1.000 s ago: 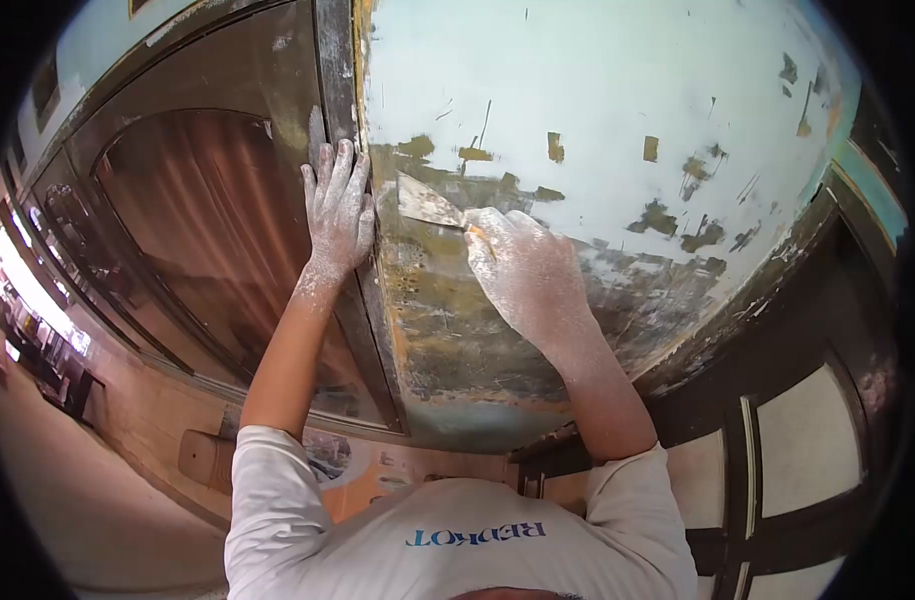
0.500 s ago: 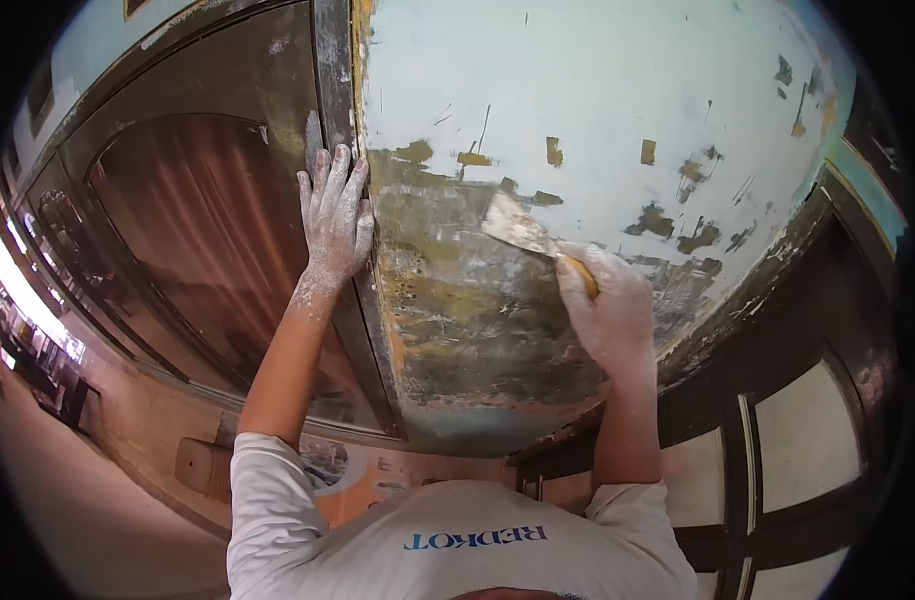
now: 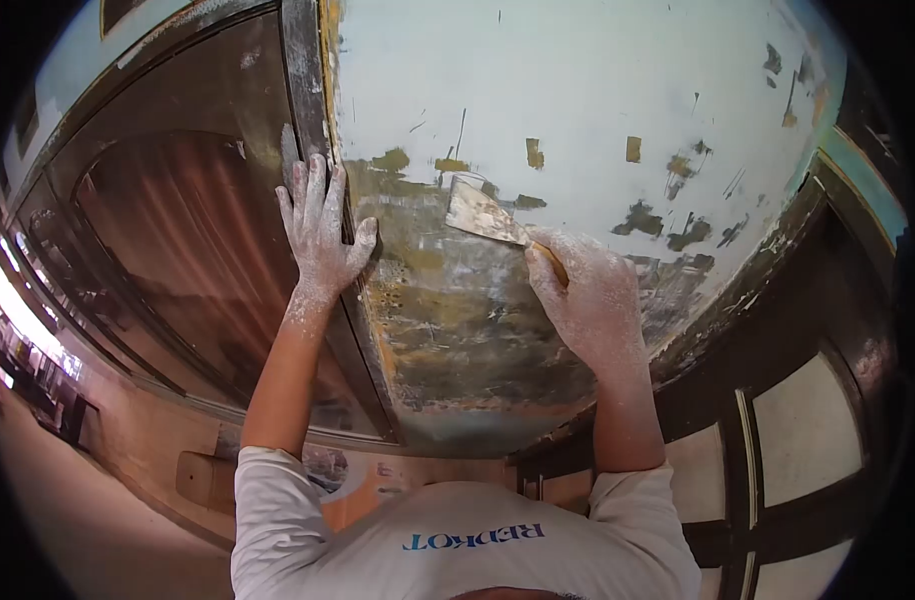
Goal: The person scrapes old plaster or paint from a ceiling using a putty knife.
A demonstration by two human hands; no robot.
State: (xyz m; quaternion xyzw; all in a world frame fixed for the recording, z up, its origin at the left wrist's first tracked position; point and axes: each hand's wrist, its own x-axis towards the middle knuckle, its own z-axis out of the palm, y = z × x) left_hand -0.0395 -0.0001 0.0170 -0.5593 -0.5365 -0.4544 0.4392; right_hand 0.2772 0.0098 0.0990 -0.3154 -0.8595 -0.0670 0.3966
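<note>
My right hand (image 3: 593, 298), dusted white, is wrapped round the yellowish handle of a putty knife (image 3: 485, 212). The wide blade, smeared with pale filler, points up and left over the wall (image 3: 478, 90), near where the pale upper paint meets the scraped, dark, patchy lower part. My left hand (image 3: 323, 235), also powdery, lies with fingers spread on the dark wooden frame (image 3: 305, 90) left of the wall. Its thumb reaches over toward the wall's edge.
A glazed panel (image 3: 178, 230) with reddish curtain folds behind it fills the left. Dark panelled woodwork (image 3: 808, 430) with pale insets stands at the lower right. A brown chair-like object (image 3: 206, 478) is on the floor at lower left, with a bright opening (image 3: 18, 290) beyond.
The putty knife and my right hand have moved left along the wall, the blade turning more upward. My left hand's thumb and fingers have spread wider. The view has shifted slightly.
</note>
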